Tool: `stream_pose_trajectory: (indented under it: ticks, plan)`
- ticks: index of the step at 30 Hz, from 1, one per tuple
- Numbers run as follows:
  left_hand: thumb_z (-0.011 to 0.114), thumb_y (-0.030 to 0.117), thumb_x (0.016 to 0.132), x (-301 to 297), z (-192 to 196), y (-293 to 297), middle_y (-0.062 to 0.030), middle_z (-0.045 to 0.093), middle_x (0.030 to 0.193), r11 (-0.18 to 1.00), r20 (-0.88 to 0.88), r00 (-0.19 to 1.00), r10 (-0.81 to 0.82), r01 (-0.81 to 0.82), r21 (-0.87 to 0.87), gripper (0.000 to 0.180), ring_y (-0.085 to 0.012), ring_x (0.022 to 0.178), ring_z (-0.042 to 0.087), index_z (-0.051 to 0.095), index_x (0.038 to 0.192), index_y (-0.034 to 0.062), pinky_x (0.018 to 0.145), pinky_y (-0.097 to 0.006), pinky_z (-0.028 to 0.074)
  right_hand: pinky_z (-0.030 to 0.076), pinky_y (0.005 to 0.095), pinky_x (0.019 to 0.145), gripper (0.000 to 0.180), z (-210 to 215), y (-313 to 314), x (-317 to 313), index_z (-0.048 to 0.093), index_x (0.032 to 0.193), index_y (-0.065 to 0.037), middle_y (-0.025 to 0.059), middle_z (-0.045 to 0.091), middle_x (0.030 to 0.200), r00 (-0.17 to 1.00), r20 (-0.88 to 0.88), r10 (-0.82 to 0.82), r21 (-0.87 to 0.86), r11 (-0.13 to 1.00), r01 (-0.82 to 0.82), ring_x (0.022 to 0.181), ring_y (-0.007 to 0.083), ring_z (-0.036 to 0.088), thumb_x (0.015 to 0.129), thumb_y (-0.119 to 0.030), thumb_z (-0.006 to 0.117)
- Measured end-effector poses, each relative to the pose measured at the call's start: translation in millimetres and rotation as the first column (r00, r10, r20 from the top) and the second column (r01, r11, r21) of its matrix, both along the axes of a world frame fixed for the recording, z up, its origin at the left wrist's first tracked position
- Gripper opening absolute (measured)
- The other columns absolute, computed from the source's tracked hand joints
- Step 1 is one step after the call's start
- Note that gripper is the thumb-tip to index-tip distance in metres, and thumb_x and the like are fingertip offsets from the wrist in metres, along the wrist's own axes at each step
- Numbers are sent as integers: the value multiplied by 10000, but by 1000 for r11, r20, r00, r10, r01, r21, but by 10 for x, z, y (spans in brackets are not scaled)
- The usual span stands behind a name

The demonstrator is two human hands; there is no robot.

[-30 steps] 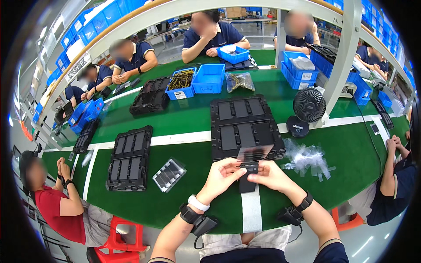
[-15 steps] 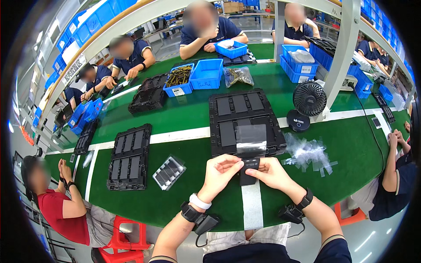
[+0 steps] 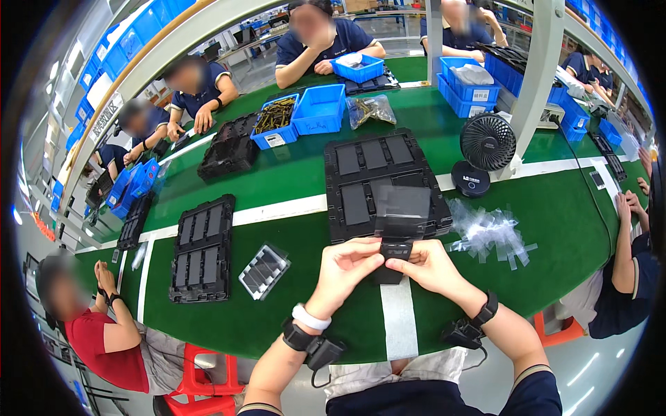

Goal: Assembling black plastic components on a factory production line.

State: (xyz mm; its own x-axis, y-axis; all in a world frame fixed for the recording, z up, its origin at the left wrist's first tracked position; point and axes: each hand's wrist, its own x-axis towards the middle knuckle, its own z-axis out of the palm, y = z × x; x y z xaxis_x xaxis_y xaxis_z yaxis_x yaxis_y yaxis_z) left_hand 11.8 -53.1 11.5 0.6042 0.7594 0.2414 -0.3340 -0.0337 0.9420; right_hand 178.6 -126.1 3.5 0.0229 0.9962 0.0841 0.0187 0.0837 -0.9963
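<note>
Between my two hands is a small flat black part (image 3: 390, 276), held above the green table. My left hand (image 3: 350, 269) pinches its left side with thumb and fingertips. From the other side, my right hand (image 3: 433, 269) grips it, thumb lying across its front. A clear, shiny film sheet (image 3: 402, 211) stands up from the far end of the part; whether it is attached there cannot be made out. Just beyond my hands lies a black moulded tray (image 3: 331, 201) with dark rectangular pieces in its pockets, partly hidden behind the film.
Loose clear film strips (image 3: 489, 232) lie in a pile at right, near a black desk fan (image 3: 488, 142). To the left are a second black tray (image 3: 201, 249) and a clear-wrapped pack (image 3: 265, 272). Blue bins (image 3: 319, 111) stand farther back. Co-workers sit around the table.
My hands have risen slightly with the black part, which now tilts differently. The film above it leans a little more to the right. The whole view has shifted slightly.
</note>
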Motion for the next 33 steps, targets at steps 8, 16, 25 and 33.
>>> stream_pose_trajectory:
  ticks: [8, 16, 25, 33]
  plan:
    - [654, 25, 788, -107, -46, 97, -98, 619, 919, 987, -107, 983, -151, 144, -67, 89, -120, 782, 601, 643, 846, -42, 712, -236, 499, 480, 230, 714, 214, -21, -15, -4, 632, 1007, 8, 17, 646, 903, 955, -192, 224, -102, 964, -247, 806, 47, 553, 828, -109, 638]
    - [629, -4, 796, 3, -81, 34, -52, 573, 879, 997, -125, 992, 5, 4, 71, 71, -105, 826, 574, 597, 852, -34, 762, -240, 476, 465, 206, 627, 199, -139, 32, -14, 643, 984, -17, -4, 638, 829, 971, -184, 151, -111, 979, -173, 740, 36, 546, 827, -139, 646]
    - [638, 42, 808, 17, -132, 49, -52, 619, 877, 995, -163, 984, 68, -56, 78, 125, -92, 790, 590, 599, 893, -41, 729, -220, 476, 446, 205, 544, 176, -49, 18, 7, 542, 846, 2, 14, 565, 691, 986, -60, -156, 61, 985, 159, 615, 60, 538, 822, -152, 624]
    - [604, 59, 837, -29, -174, 112, -50, 635, 851, 975, -289, 938, 192, -148, 167, 134, -68, 741, 595, 599, 933, -35, 659, -196, 469, 363, 197, 418, 172, 8, 34, 102, 534, 778, -37, -2, 476, 540, 897, -363, -251, 18, 961, 276, 464, 57, 447, 892, -161, 499]
